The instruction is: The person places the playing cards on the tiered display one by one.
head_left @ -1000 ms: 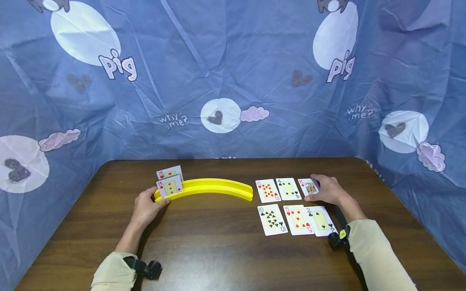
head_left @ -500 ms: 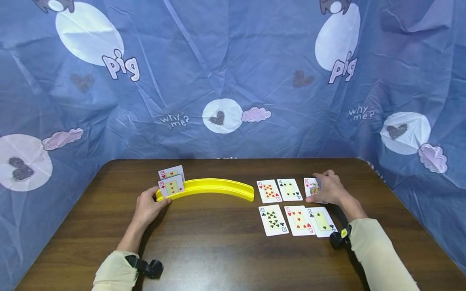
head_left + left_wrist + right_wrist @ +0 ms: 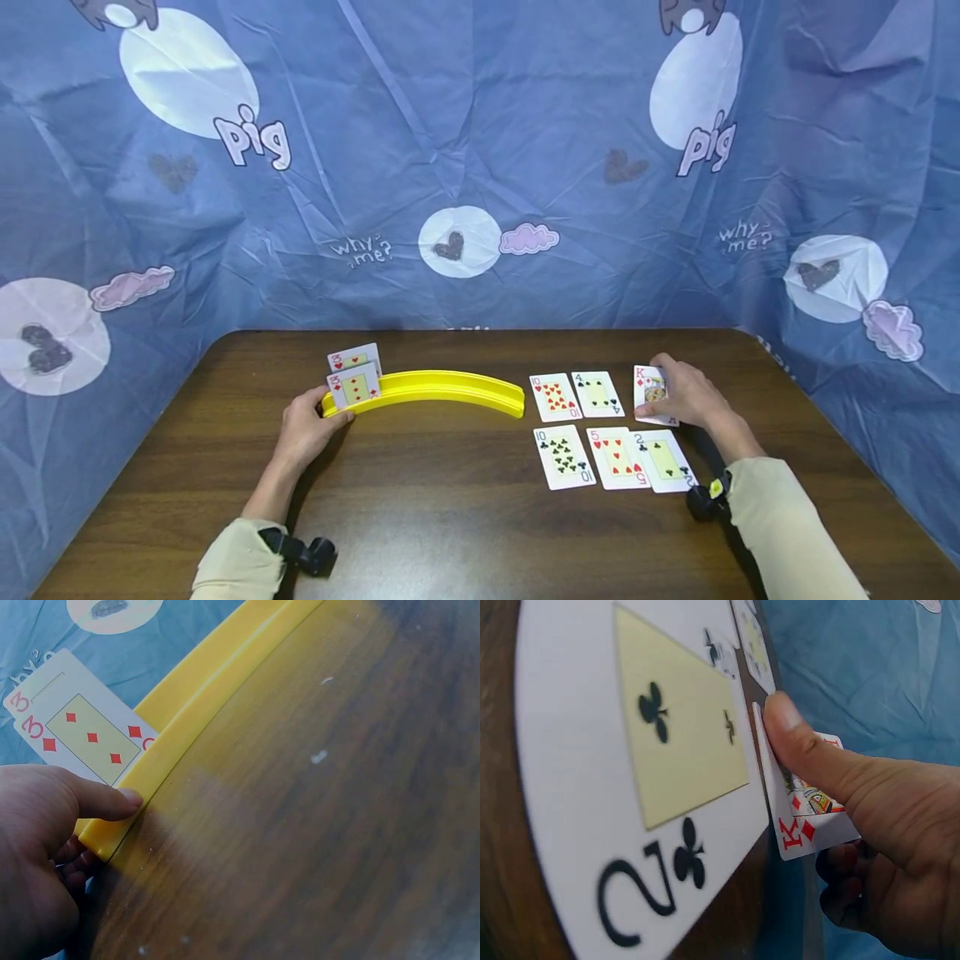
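My left hand (image 3: pixel 302 429) grips the left end of a curved yellow card holder (image 3: pixel 446 385), thumb along its near side. Two playing cards stand in the holder's slots just above that hand: the three of diamonds (image 3: pixel 356 386) in front and the three of hearts (image 3: pixel 357 357) behind it. At the right, my right hand (image 3: pixel 693 402) holds the king of diamonds (image 3: pixel 648 388) by its edges. In the right wrist view the thumb (image 3: pixel 802 739) lies over this king, with the other fingers beyond it. The hand covers part of the card.
Face up beside the king lie the ten of hearts (image 3: pixel 555 397) and four of spades (image 3: pixel 597 394). Nearer are the ten of clubs (image 3: pixel 564 457), five of hearts (image 3: pixel 613 457) and two of clubs (image 3: pixel 663 461), the last two overlapping. A blue printed cloth (image 3: pixel 465 167) hangs behind the table.
My right hand has slid the king of diamonds rightward, away from the four of spades, and more of its face shows. The left hand stays at the card holder's end.
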`<state>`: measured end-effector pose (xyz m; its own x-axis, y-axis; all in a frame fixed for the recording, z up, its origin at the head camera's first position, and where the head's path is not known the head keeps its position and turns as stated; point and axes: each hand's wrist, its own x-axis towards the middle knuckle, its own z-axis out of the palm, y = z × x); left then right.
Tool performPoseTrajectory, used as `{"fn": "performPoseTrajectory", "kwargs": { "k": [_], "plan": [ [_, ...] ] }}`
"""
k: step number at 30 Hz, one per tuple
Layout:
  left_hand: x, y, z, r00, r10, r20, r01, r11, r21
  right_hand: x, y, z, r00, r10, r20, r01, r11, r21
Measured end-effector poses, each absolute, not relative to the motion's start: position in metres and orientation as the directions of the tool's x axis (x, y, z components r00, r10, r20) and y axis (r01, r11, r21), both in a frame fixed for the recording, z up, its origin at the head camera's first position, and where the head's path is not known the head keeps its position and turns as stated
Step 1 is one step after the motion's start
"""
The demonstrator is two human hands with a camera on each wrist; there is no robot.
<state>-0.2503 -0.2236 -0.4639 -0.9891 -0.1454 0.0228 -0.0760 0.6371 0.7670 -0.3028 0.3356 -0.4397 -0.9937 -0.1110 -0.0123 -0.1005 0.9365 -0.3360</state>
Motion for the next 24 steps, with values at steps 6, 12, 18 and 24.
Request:
{"fn": "performPoseTrajectory", "kwargs": {
  "k": [6,12,18,24],
  "plan": [
    [-0.250,-0.223,-0.464,-0.989,-0.144,0.027,-0.072,0.636,0.768,-0.299,0.337,-0.429,-0.985,-0.169,0.033,-0.166,0.887,-0.430],
    [-0.249,-0.224,-0.465,-0.989,-0.140,0.046,-0.057,0.653,0.755,-0.295,0.338,-0.417,-0.971,-0.225,0.077,-0.235,0.866,-0.441],
    [-0.248,-0.223,-0.464,-0.990,-0.140,0.031,-0.068,0.649,0.758,-0.295,0.340,-0.409,-0.971,-0.219,0.097,-0.240,0.867,-0.436],
    [-0.249,-0.223,-0.464,-0.989,-0.139,0.038,-0.064,0.656,0.752,-0.293,0.340,-0.399,-0.977,-0.188,0.099,-0.212,0.860,-0.463]
  ]
}}
